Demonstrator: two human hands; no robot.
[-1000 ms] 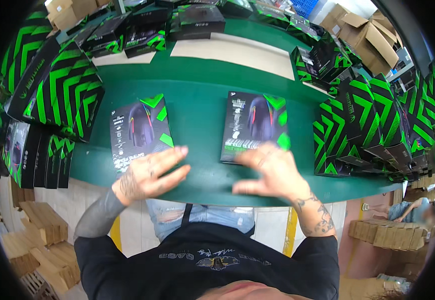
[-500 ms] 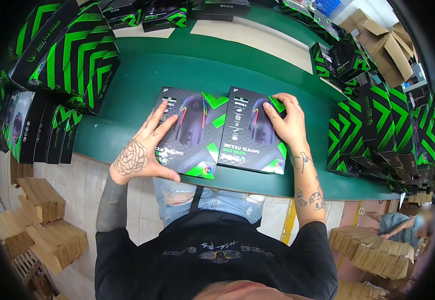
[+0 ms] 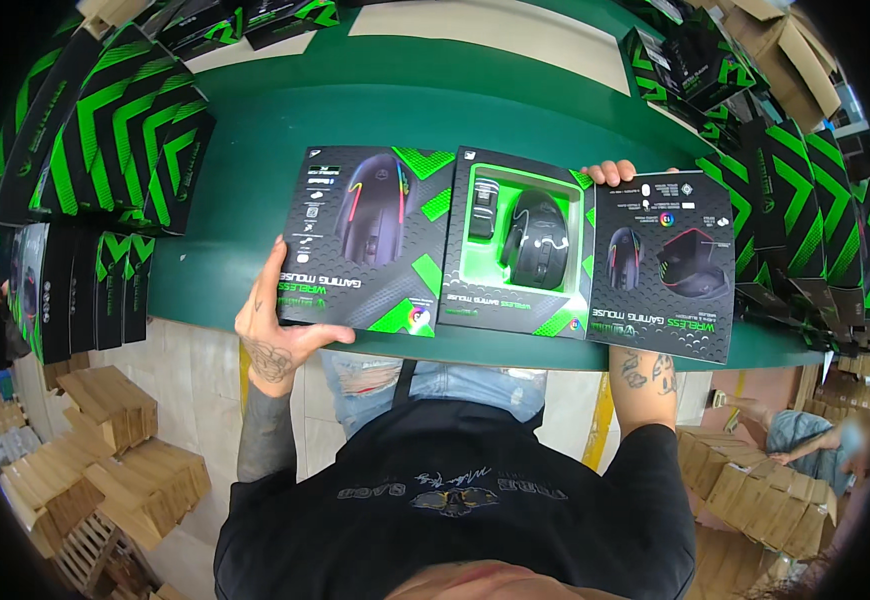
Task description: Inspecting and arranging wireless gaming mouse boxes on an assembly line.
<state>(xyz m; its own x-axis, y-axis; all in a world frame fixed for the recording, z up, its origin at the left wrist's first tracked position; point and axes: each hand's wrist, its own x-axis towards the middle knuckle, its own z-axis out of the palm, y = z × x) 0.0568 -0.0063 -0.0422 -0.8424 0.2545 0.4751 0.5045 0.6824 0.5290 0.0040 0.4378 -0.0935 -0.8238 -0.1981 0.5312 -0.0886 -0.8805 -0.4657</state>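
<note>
The open box lies flat on the table right in front of you, its cover flap swung out to the right. Your right hand is mostly hidden behind that flap; fingers curl over its top edge, but whether the thumb pinches it can't be told. Support the flap near that edge and let it turn on its fold, so the card shouldn't crease. Your left hand is spread around the near left corner of the closed box, thumb along the near edge; a light touch should steady it without denting the side.

Inside the open box, a black mouse sits in a bright green tray, with a small black piece in the corner beside it. The closed box hides its contents.

Farther out on the green table, patterned boxes stand at your left, and more boxes at your right.
</note>
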